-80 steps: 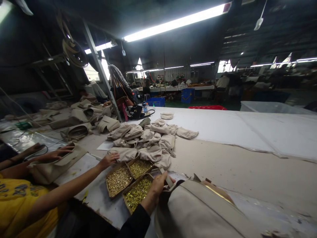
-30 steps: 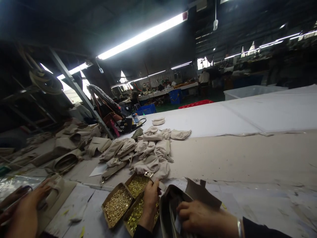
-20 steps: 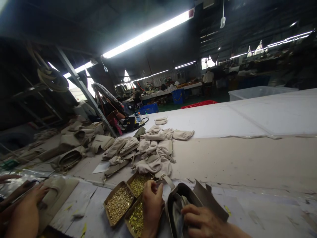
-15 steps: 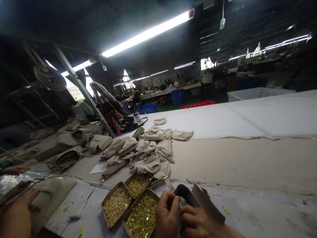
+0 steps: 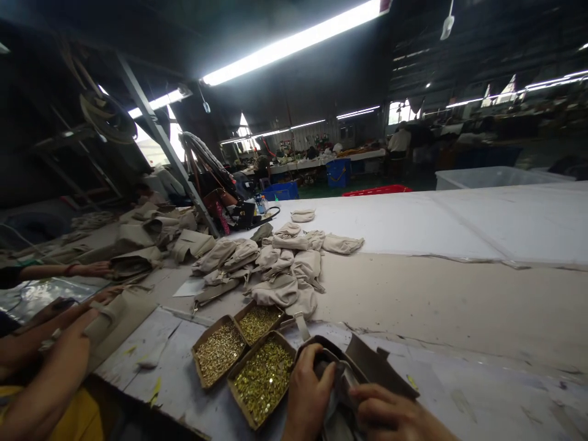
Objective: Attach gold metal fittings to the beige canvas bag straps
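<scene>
While both hands work at the near desk edge, the left hand (image 5: 307,392) grips the open mouth of the bag (image 5: 356,367) and the right hand (image 5: 390,416) pinches its lining. No stud from the nearest box (image 5: 263,378) is in either grip; the bag's fitting looks unfinished.

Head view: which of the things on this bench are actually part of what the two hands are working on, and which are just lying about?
In hand:
- beige bag, gripped at its opening by the left hand and right hand
- three boxes of brass fittings, just beside the left hand

Lying about:
- heap of beige pouches
- co-worker's bag piece at far left
- white sheet
</scene>
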Motion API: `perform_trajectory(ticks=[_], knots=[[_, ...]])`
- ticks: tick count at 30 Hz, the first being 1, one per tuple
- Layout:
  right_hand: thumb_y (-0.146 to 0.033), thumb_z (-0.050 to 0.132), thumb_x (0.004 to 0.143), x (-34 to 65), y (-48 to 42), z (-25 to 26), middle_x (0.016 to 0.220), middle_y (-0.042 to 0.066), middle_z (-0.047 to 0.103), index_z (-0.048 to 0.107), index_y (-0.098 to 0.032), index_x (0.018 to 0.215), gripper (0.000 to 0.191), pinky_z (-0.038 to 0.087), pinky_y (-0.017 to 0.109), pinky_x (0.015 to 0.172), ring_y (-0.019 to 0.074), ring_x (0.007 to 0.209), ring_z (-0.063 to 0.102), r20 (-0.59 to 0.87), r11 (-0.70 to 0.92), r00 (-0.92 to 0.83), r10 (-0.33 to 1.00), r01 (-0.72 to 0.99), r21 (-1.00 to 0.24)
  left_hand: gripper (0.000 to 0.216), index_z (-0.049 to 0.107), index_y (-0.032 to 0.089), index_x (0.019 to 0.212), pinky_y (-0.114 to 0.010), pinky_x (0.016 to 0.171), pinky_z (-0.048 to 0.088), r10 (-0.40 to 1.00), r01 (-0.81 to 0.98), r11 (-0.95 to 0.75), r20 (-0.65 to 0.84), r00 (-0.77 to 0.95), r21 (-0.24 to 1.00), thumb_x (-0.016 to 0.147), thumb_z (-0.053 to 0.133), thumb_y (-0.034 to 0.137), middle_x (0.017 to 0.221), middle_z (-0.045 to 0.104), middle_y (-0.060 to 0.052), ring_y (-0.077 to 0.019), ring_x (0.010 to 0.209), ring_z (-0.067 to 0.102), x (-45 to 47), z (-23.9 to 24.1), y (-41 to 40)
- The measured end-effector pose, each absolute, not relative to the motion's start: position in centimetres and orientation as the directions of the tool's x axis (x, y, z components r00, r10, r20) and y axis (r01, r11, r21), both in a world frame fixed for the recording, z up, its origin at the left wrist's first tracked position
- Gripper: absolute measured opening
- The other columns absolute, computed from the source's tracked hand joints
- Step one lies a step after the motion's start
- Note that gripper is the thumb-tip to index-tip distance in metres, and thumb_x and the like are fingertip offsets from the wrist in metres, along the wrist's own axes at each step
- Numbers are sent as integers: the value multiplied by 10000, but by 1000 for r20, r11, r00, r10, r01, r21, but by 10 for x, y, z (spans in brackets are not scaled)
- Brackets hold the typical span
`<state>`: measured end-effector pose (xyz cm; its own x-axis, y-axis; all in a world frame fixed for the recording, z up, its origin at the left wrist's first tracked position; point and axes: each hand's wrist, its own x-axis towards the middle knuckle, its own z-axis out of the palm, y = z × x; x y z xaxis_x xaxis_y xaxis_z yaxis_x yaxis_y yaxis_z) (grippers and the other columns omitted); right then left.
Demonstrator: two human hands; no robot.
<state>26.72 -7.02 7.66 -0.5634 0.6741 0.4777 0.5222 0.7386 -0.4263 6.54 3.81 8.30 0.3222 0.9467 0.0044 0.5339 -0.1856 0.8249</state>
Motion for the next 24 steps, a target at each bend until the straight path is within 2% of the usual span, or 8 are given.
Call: perform_trajectory(ticks=[2,3,7,10,14,18,21,24], knots=[[-215,522,1050,268,-69,72,1010,106,719,685,-174,883,237,524,301,1117,242,1396,539,447,724,-570,690,556,-409,446,692,199,1258,-393,1123,426,921,474,-166,-37,389,865,841,592,321,1325,711,-106,-278,1272,620,69,86,40],[-190,532,1042,268,-67,68,1024,110,720,689,-173,896,215,529,324,1115,256,1398,541,440,712,-561,701,574,-404,430,718,205,1240,-382,1123,430,902,451,-154,-61,427,879,846,581,306,1313,727,-92,-272,1263,634,70,86,42],[-213,548,1024,266,-58,60,1018,130,717,714,-179,899,210,575,381,1053,301,1358,578,432,671,-515,741,586,-454,292,808,225,982,-319,887,503,858,412,-114,-120,500,904,820,567,243,995,814,-25,-243,979,725,71,85,49],[-246,579,1002,265,-58,81,1049,127,723,751,-214,1032,177,548,418,1086,295,1345,587,359,621,-522,774,514,-592,264,783,188,777,-299,690,421,878,494,-133,-129,461,859,847,540,264,766,769,-26,-223,776,689,71,78,48],[-342,676,960,265,-63,122,1228,114,721,719,-284,1277,326,440,492,1189,299,1409,523,240,471,-520,819,374,-799,282,721,186,737,-293,650,327,916,577,-164,-93,390,800,896,511,285,718,718,-27,-196,713,637,73,71,43],[-389,798,883,262,-59,117,1060,68,742,817,-288,1048,194,381,504,1223,287,1295,596,102,345,-533,840,380,-858,246,690,203,780,-293,649,292,924,600,-178,-77,375,780,915,491,255,739,707,-23,-184,705,622,76,70,39],[-312,795,864,259,-51,84,1050,90,711,813,-225,859,89,453,494,1158,293,1218,616,88,303,-417,905,486,-820,243,642,199,727,-295,640,277,932,597,-174,-66,358,783,914,494,250,692,659,-10,-174,675,585,76,70,40],[-302,716,887,254,-41,53,998,89,696,769,-202,779,156,545,419,1035,271,1137,637,97,271,-314,945,578,-770,266,611,198,678,-296,639,296,936,557,-166,-48,348,813,912,500,257,643,608,1,-170,656,551,76,72,41]])
